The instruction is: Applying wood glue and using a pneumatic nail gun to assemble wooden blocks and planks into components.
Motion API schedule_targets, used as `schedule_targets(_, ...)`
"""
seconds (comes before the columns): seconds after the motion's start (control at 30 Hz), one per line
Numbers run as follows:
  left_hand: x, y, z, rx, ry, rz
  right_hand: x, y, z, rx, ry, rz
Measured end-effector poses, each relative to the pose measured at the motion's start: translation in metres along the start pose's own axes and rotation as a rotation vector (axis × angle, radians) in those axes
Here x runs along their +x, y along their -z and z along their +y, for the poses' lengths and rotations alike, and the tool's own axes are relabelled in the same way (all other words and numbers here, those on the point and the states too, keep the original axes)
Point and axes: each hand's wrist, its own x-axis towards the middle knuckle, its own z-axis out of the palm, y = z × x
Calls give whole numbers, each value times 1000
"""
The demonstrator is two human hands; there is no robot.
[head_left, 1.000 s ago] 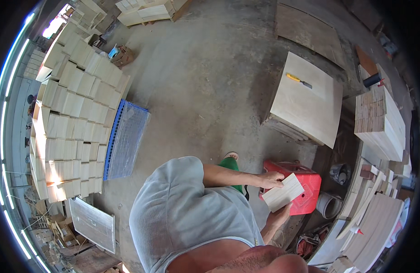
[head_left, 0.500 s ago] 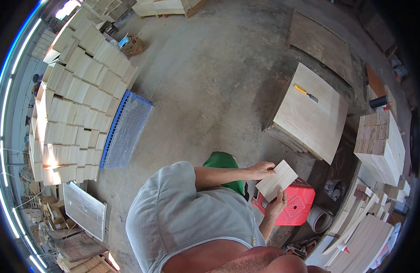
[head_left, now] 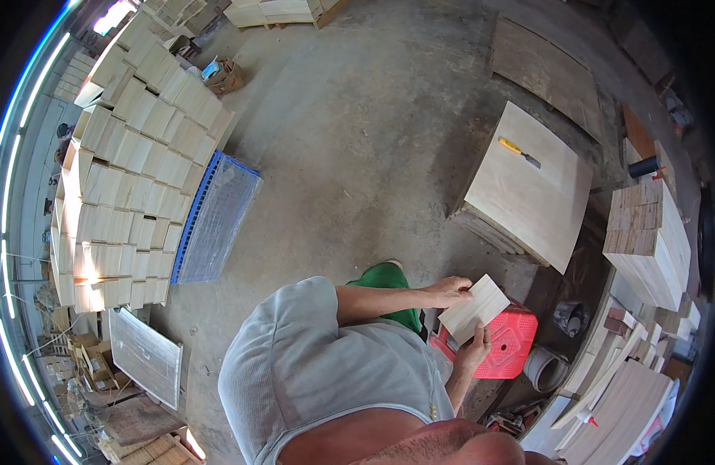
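A small rectangular board of pale wood (head_left: 475,306) is held tilted above a red plastic stool (head_left: 514,345). My left hand (head_left: 450,292) grips its upper left edge, fingers closed. At the lower edge, my right hand (head_left: 472,353) has its thumb against the face of the board, with its other fingers partly hidden behind. The board covers part of the stool's top. Beyond my hands, a chisel-like tool with a yellow handle (head_left: 511,145) lies on a large pale wood panel (head_left: 528,186), which tops a stack of panels.
Pale wooden boxes (head_left: 133,186) are stacked high at left, beside a blue-edged pallet (head_left: 216,221). To the right stand a block of stacked boards (head_left: 648,240) and a bench with loose strips (head_left: 617,411). A grey bucket (head_left: 543,370) sits beside the stool.
The board and both hands have shifted very slightly to the right. Both hands keep their hold on it.
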Motion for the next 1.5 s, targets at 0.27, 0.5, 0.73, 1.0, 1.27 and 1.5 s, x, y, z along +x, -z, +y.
schedule_targets(0.27,2,8,2,38,50,-84,-6,-6,7,4,-20,23)
schedule_targets(0.5,33,0,-6,6,120,-265,-13,0,20,-178,-76,343)
schedule_targets(0.73,48,-15,9,-144,308,-622,-39,-23,23,-32,46,559)
schedule_targets(1.0,17,-114,-16,-53,313,-798,-118,30,33,156,40,690)
schedule_targets(1.27,-24,-262,-26,22,231,-810,-178,154,57,80,145,741)
schedule_targets(1.5,-69,-395,-20,89,243,-845,-253,257,30,149,175,805)
